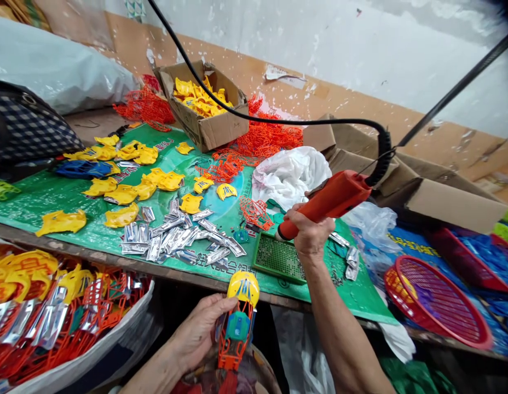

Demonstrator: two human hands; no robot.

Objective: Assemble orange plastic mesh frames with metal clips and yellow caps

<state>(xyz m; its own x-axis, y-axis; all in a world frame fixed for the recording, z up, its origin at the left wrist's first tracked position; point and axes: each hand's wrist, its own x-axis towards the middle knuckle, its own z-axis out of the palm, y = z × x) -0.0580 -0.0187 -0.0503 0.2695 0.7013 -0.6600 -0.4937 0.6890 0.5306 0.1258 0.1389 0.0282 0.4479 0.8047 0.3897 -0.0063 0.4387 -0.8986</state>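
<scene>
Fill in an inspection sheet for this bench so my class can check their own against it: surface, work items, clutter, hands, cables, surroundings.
Surface: green printed sheet over the bench; spill, nothing seen.
Work items: toy vehicle with yellow shell, orange frame and teal part; green perforated tray.
Clutter: loose silver pieces, yellow shells, tangled orange frames, crumpled white bag.
Hands: left hand holds the toy vehicle; right hand grips a red power tool.
Cables: black cord hangs across the bench, coiled near the tool.
Surroundings: marked wall, open carton of yellow shells, red basket.
</scene>
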